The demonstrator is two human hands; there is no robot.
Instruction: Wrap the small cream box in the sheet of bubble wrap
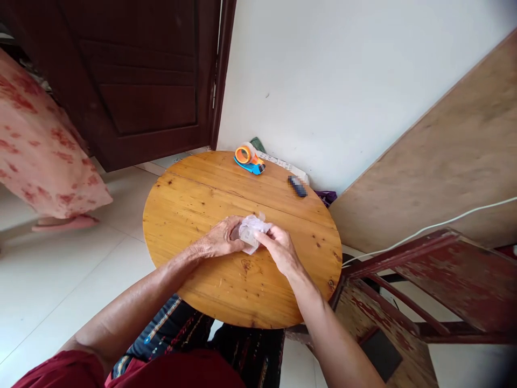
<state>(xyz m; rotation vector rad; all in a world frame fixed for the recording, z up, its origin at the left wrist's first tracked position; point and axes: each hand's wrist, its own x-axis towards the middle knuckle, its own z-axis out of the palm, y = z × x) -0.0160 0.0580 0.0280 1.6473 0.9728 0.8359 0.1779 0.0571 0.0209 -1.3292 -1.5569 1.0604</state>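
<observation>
Between my two hands, over the middle of the round wooden table [181, 215], is a small crumpled whitish wrapped bundle [251, 225]. A clear, shiny piece lies across its front, and a translucent tab sticks up at its top. My left hand [220, 238] grips the bundle's left side, thumb at the lower edge. My right hand [281, 249] closes on its right side, with the thumb pressed on its face. Whatever is inside the wrapping is hidden. Farther back on the tabletop stands a blue and orange tape dispenser [249, 160] with a roll of tape.
A dark, pixelated oblong object [298, 186] lies near the table's back right edge. Behind stand a white wall [323, 97] and a dark brown door [149, 108]. A worn red wooden chair [436, 280] is at right, under a pale cable [444, 221]. A person's floral garment [52, 151] shows at left.
</observation>
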